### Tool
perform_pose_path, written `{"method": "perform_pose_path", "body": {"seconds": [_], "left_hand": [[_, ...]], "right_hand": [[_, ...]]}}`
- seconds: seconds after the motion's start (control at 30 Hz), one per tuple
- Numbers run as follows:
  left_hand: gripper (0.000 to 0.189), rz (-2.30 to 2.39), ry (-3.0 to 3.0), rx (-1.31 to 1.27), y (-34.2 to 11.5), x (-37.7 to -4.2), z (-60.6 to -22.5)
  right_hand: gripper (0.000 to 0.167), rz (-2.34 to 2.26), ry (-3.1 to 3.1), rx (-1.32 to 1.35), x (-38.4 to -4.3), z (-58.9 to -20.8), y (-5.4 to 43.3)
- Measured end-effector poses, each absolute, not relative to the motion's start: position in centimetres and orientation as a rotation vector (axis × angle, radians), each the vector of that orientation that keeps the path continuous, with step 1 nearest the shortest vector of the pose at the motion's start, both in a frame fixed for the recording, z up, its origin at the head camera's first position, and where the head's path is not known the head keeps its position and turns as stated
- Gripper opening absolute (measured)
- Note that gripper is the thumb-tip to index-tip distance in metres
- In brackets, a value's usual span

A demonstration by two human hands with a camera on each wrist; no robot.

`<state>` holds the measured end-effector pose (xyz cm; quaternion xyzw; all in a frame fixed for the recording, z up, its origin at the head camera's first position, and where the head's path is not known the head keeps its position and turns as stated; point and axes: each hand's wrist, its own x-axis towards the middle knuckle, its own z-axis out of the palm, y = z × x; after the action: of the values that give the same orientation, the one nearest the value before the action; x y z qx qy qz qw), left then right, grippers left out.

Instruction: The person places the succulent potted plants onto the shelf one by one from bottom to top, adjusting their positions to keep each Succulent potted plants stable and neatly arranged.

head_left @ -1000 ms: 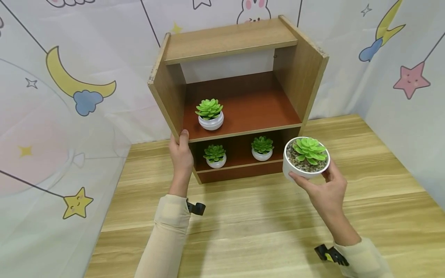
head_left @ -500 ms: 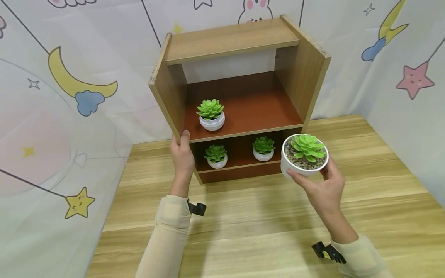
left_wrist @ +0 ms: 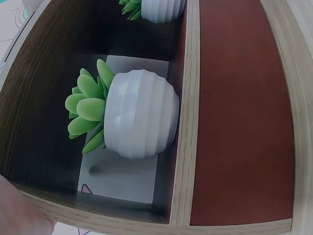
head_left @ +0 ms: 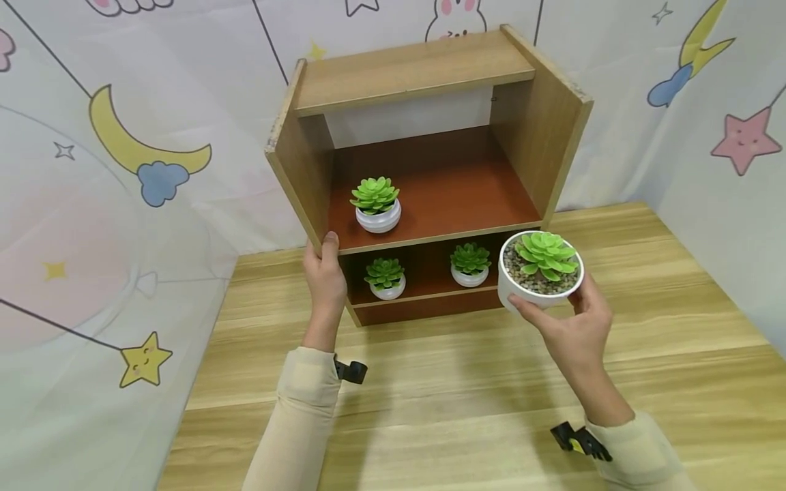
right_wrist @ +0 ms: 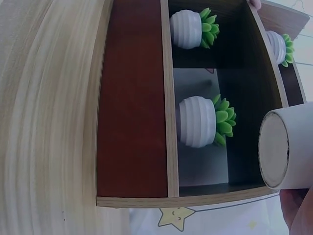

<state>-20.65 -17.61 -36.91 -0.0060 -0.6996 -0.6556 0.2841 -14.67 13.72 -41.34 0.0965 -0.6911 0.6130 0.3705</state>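
My left hand grips the left side panel of a small wooden shelf unit at the height of its middle board, thumb on the front edge. In my right hand is a potted succulent, a white pot with pebbles and green leaves, held up in front of the shelf's lower right corner. One potted succulent stands on the left of the upper shelf. Two more, a left potted succulent and a right potted succulent, stand in the lower compartment. The right wrist view shows the held pot's underside.
The shelf unit stands on a wood-grain table, close to a white cloth backdrop printed with moons and stars. Another cloth wall borders the table on the right. The unit's raised right side panel rises behind the held pot.
My right hand has raised the potted succulent slightly toward the shelf. The left hand keeps its hold on the side panel. The head view has shifted a little.
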Motion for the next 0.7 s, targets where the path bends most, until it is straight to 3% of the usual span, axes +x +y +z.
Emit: {"method": "perform_pose_path", "body": {"seconds": [0.27, 0.7], "left_hand": [[0.043, -1.747, -1.864, -0.026, -17.1, -19.7, -35.9], [0.043, -1.760, -1.844, -0.055, -17.4, -19.9, -36.2]], "right_hand": [[0.078, 1.580, -1.752, 0.277, -13.4, -38.7, 12.4], [0.076, 1.539, -1.735, 0.303, -13.5, -37.8, 12.2]]}}
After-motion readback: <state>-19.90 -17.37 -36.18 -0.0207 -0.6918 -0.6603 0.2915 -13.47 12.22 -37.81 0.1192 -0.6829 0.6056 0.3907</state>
